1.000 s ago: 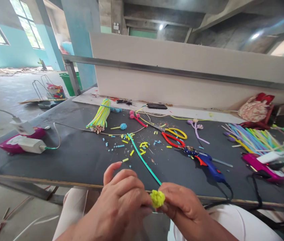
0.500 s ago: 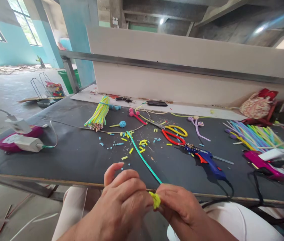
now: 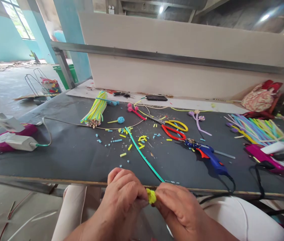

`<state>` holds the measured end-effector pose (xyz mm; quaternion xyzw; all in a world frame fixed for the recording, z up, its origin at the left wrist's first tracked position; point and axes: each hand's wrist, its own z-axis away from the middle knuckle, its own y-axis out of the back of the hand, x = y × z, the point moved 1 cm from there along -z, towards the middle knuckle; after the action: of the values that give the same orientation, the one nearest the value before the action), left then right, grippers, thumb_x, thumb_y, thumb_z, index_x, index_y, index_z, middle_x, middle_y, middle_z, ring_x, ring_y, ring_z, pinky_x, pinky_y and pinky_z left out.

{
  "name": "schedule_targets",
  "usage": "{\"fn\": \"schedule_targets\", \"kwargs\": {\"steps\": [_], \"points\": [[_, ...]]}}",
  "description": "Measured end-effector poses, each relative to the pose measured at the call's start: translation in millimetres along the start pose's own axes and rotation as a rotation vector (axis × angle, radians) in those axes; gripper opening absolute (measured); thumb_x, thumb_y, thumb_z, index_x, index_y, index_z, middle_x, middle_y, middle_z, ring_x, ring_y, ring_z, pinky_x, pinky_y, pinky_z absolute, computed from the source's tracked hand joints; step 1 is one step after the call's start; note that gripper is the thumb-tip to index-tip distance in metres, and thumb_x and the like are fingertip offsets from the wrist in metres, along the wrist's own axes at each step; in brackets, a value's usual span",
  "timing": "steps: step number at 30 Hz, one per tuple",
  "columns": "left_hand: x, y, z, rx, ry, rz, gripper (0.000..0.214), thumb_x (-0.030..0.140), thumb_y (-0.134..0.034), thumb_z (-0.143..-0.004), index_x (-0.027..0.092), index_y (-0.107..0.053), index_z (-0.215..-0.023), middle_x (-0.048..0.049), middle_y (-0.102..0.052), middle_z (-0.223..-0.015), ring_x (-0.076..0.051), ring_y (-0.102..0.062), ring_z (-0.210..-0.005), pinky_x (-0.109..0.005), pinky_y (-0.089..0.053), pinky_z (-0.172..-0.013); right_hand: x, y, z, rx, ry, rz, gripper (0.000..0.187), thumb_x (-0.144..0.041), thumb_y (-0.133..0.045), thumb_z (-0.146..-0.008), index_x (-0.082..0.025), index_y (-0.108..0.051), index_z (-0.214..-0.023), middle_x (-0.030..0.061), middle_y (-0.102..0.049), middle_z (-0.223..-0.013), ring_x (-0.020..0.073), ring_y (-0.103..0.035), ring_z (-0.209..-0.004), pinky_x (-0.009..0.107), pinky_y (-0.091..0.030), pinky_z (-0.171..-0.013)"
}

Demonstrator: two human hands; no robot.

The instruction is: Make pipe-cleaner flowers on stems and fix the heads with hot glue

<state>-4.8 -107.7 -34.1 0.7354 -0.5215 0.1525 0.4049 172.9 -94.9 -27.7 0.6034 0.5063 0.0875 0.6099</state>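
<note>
Both hands meet just below the table's near edge. My left hand and my right hand pinch a small yellow-green curled ball between their fingertips. A long teal strip runs from that ball up across the dark table. Each hand's fingers are closed around the ball, and only a small part of it shows between them.
On the table lie a blue glue gun, red and yellow scissors, a bundle of yellow-green strips, several cut bits, loose coloured strips at right, and magenta devices at both ends. A white board stands behind.
The hands have squeezed closer together, so less of the yellow ball shows. My left thumb has folded down. The view has tilted slightly downward.
</note>
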Motion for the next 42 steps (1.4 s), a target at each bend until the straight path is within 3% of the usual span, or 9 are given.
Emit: {"fn": "schedule_targets", "kwargs": {"steps": [3,8,11,15,18,23,29,37,42], "points": [[-1.3,-4.0,2.2,-0.040,0.007,0.040,0.019,0.010,-0.042,-0.084,0.020,-0.047,-0.068,0.0037,-0.053,-0.062,-0.011,-0.048,-0.063,-0.031,-0.029,-0.072,-1.0,0.7,1.1,-0.040,0.008,0.020,0.027,-0.014,-0.032,-0.092,-0.016,-0.053,-0.075,0.0014,-0.053,-0.065,0.0129,-0.045,-0.060,0.026,-0.030,-0.055],[3.8,2.7,-3.7,-0.186,0.133,0.146,0.020,0.004,-0.047,-0.080,0.019,-0.048,-0.067,0.0043,-0.055,-0.064,-0.010,-0.051,-0.067,-0.028,-0.033,-0.074,-1.4,0.4,-0.3,0.009,-0.013,-0.111,0.028,-0.014,-0.035,-0.091,-0.017,-0.047,-0.066,-0.0013,-0.046,-0.060,0.0106,-0.042,-0.056,0.024,-0.031,-0.053],[4.9,9.5,-6.2,-0.134,0.198,0.257,0.018,0.006,-0.054,-0.078,0.020,-0.056,-0.068,0.0054,-0.058,-0.065,-0.009,-0.053,-0.066,-0.023,-0.036,-0.068,-0.5,3.3,-4.3,0.059,-0.011,-0.241,0.031,-0.023,-0.039,-0.095,-0.018,-0.049,-0.066,-0.0020,-0.047,-0.060,0.0098,-0.046,-0.057,0.021,-0.034,-0.053],[2.0,21.2,-4.7,0.079,0.439,0.343,0.012,0.012,-0.058,-0.076,0.023,-0.061,-0.073,0.0053,-0.059,-0.071,-0.009,-0.054,-0.065,-0.018,-0.039,-0.058,2.5,9.8,-8.7,0.149,0.097,-0.351,0.032,-0.034,-0.039,-0.096,-0.020,-0.052,-0.071,-0.0012,-0.052,-0.060,0.0110,-0.050,-0.061,0.020,-0.039,-0.057],[2.0,26.8,-2.3,0.061,0.514,0.332,0.010,0.014,-0.060,-0.075,0.023,-0.061,-0.070,0.0047,-0.059,-0.071,-0.009,-0.054,-0.066,-0.018,-0.041,-0.060,5.6,12.6,-8.6,0.167,0.144,-0.355,0.031,-0.033,-0.037,-0.097,-0.020,-0.055,-0.075,0.0016,-0.057,-0.065,0.0123,-0.052,-0.065,0.022,-0.044,-0.060],[8.6,26.7,-4.2,-0.022,0.495,0.328,0.008,0.014,-0.061,-0.074,0.021,-0.062,-0.070,0.0035,-0.061,-0.071,-0.010,-0.055,-0.066,-0.020,-0.042,-0.061,6.3,12.0,-7.7,0.155,0.186,-0.298,0.026,-0.026,-0.035,-0.097,-0.019,-0.056,-0.084,0.0052,-0.061,-0.070,0.0144,-0.056,-0.069,0.025,-0.047,-0.064],[14.4,21.7,-13.2,-0.167,0.432,0.247,0.006,0.014,-0.069,-0.069,0.019,-0.067,-0.067,0.0007,-0.066,-0.069,-0.013,-0.059,-0.070,-0.024,-0.043,-0.064,4.8,7.1,-9.7,0.103,0.184,-0.242,0.029,-0.026,-0.033,-0.097,-0.020,-0.052,-0.076,0.0033,-0.058,-0.064,0.0143,-0.054,-0.065,0.025,-0.046,-0.060],[10.6,18.2,-13.1,-0.155,0.352,0.182,0.015,0.010,-0.064,-0.072,0.018,-0.064,-0.059,0.0021,-0.067,-0.062,-0.011,-0.059,-0.062,-0.023,-0.041,-0.059,6.9,3.2,-9.5,0.054,0.138,-0.302,0.033,-0.026,-0.032,-0.096,-0.020,-0.047,-0.067,0.0010,-0.052,-0.061,0.0136,-0.050,-0.062,0.024,-0.042,-0.058],[9.5,16.5,-14.0,-0.171,0.255,0.134,0.017,0.009,-0.060,-0.075,0.018,-0.061,-0.060,0.0032,-0.065,-0.061,-0.011,-0.058,-0.063,-0.026,-0.039,-0.065,4.5,1.8,-10.4,0.044,0.123,-0.319,0.035,-0.029,-0.031,-0.096,-0.021,-0.044,-0.065,0.0000,-0.047,-0.058,0.0137,-0.047,-0.060,0.025,-0.040,-0.057]]}}
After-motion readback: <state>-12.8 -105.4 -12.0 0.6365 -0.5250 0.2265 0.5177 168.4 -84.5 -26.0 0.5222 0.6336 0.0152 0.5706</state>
